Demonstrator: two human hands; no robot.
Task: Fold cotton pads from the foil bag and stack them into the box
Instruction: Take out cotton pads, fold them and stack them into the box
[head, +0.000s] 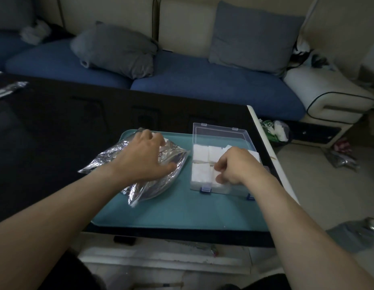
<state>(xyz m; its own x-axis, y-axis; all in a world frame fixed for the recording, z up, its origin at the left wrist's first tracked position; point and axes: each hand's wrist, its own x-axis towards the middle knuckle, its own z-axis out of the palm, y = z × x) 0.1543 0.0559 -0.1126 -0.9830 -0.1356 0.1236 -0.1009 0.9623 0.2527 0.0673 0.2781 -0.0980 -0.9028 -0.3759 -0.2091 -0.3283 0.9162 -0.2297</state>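
Observation:
A crinkled silver foil bag (152,185) lies on the left half of a teal tray (182,214). My left hand (142,158) rests on top of the bag, its fingertips at the bag's far opening where a bit of white pad shows. A clear plastic box (221,132) with its lid standing open sits on the tray's right half, holding stacks of folded white cotton pads (200,164). My right hand (236,166) is over the box with fingers curled, pressing down on the pads in its near right part. Whether it pinches a pad is hidden.
The tray sits near the front right corner of a black glossy table (56,132). A blue sofa (203,80) with grey cushions runs behind. Another foil packet (8,88) lies at the table's far left. Clutter and bags lie on the floor to the right.

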